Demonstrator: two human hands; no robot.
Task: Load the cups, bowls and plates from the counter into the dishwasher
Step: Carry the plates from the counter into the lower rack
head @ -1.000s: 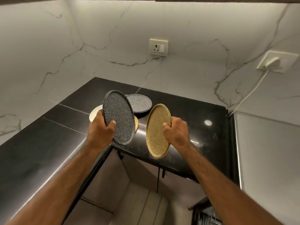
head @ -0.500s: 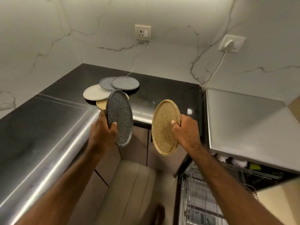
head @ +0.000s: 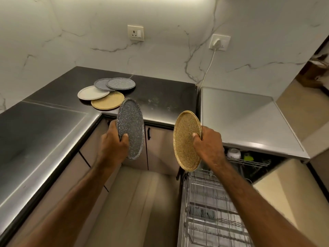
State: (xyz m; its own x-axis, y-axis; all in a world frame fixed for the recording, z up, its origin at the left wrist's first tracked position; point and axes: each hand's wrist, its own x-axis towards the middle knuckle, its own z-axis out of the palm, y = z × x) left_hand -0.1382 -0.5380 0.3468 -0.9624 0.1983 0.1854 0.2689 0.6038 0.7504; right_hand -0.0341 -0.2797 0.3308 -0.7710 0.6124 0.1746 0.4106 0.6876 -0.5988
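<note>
So, both hands are busy here. The left hand [head: 114, 145] is clamped on a dark speckled plate [head: 131, 129], thumb on the face and fingers behind. It holds the plate up on edge in front of the cabinet doors, just off the front edge of the black table [head: 160, 102].

The right hand [head: 208, 147] grips a tan plate [head: 185, 141] the same way, also on edge, over the near corner of the pulled-out dishwasher rack [head: 210, 202]. The two held plates are well apart, with their faces turned roughly toward each other.

Four more plates lie flat in a bunch in the table's back corner, overlapping at the edges. There's a white plate [head: 92, 93], a yellow plate [head: 108, 102], a grey plate [head: 102, 84], and a second grey plate [head: 122, 83] lying partly on top of it. Deeper inside the dishwasher, a white cup [head: 233, 153] sits on the upper rack beside something green that I can't make out.
</note>
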